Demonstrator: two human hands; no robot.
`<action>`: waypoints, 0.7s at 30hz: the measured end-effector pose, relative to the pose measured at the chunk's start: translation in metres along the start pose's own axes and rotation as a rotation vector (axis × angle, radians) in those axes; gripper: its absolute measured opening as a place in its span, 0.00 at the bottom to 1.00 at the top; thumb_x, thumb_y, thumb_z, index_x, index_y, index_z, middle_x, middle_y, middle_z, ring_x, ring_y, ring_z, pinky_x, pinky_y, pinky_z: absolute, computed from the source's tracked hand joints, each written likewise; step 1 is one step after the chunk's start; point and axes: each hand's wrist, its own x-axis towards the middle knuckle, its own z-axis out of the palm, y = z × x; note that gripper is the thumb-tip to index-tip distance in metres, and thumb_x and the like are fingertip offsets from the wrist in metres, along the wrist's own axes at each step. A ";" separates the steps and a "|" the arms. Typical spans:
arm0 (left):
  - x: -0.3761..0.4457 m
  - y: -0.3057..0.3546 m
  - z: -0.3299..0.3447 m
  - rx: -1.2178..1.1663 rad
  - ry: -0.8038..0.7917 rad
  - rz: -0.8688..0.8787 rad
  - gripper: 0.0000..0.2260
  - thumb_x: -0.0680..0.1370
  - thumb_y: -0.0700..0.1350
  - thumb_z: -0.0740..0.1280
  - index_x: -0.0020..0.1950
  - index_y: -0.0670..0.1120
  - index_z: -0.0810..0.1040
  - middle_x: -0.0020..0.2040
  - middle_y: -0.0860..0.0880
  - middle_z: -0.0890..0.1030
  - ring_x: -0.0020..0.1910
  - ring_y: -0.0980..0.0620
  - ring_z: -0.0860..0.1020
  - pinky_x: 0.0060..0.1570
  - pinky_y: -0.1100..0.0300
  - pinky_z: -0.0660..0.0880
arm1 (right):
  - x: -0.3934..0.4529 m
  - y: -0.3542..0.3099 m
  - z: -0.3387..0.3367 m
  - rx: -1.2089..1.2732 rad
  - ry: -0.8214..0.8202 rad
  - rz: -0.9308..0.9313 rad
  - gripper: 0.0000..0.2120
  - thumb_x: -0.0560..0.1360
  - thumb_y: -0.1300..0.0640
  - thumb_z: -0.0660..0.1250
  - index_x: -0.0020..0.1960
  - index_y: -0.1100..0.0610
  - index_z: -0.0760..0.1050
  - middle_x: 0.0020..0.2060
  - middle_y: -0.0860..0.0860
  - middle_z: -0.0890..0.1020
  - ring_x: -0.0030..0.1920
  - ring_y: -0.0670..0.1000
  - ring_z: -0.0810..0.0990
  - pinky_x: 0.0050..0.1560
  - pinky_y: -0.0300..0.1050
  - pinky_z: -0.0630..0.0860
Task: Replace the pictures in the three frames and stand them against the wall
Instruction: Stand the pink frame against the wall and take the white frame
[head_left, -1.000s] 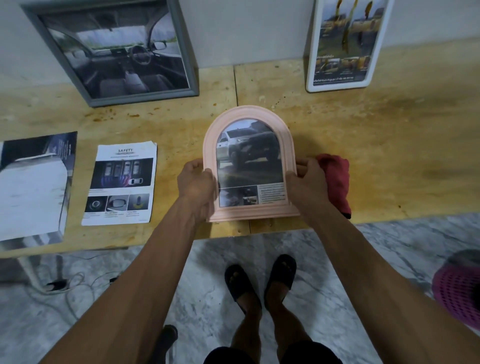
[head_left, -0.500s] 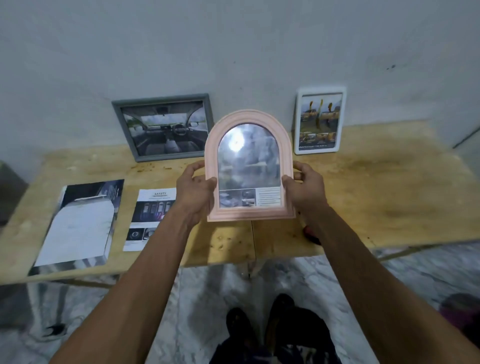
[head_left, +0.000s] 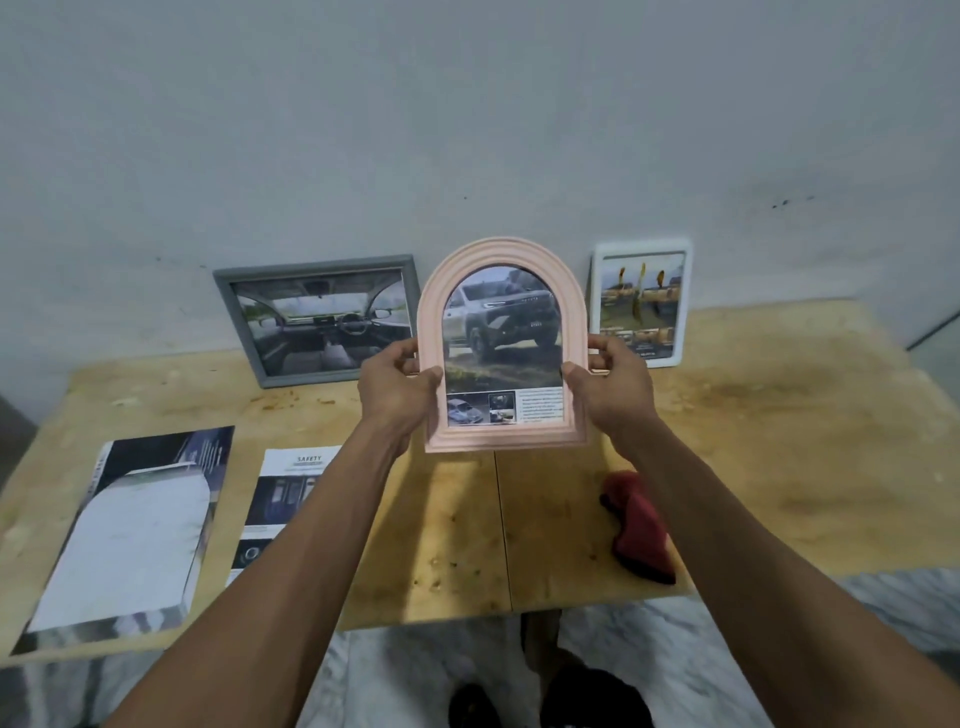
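Arched frame (head_left: 502, 345) held upright above table (head_left: 753, 467), clear of its top, left hand (head_left: 397, 387) and right hand (head_left: 613, 387) gripping either side. Behind arched frame, leaning on wall (head_left: 467, 130): wide frame (head_left: 322, 319) leftward, small frame (head_left: 641, 304) rightward. Flat on table, left of arched frame: leaflet (head_left: 283, 512), then booklet (head_left: 135, 530), possibly a stack. Cloth (head_left: 639, 527) nearer, rightward.
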 end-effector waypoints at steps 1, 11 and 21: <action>0.010 0.000 0.005 0.001 0.009 -0.004 0.21 0.75 0.36 0.73 0.67 0.43 0.77 0.46 0.48 0.81 0.44 0.50 0.80 0.51 0.50 0.82 | 0.011 0.001 0.003 -0.010 0.004 -0.009 0.17 0.74 0.56 0.72 0.61 0.52 0.74 0.46 0.46 0.80 0.48 0.52 0.82 0.48 0.53 0.83; 0.106 0.002 0.064 0.019 0.120 -0.050 0.22 0.73 0.42 0.77 0.66 0.42 0.79 0.52 0.47 0.84 0.48 0.50 0.83 0.51 0.50 0.82 | 0.138 0.017 0.035 -0.171 -0.043 -0.094 0.16 0.76 0.53 0.69 0.62 0.54 0.72 0.53 0.49 0.80 0.50 0.51 0.80 0.51 0.54 0.82; 0.156 -0.016 0.097 -0.030 0.152 -0.096 0.18 0.74 0.38 0.74 0.64 0.43 0.79 0.54 0.48 0.84 0.52 0.53 0.83 0.56 0.51 0.81 | 0.189 0.045 0.061 -0.207 -0.062 -0.105 0.16 0.77 0.57 0.68 0.62 0.58 0.70 0.49 0.47 0.78 0.47 0.45 0.76 0.39 0.26 0.67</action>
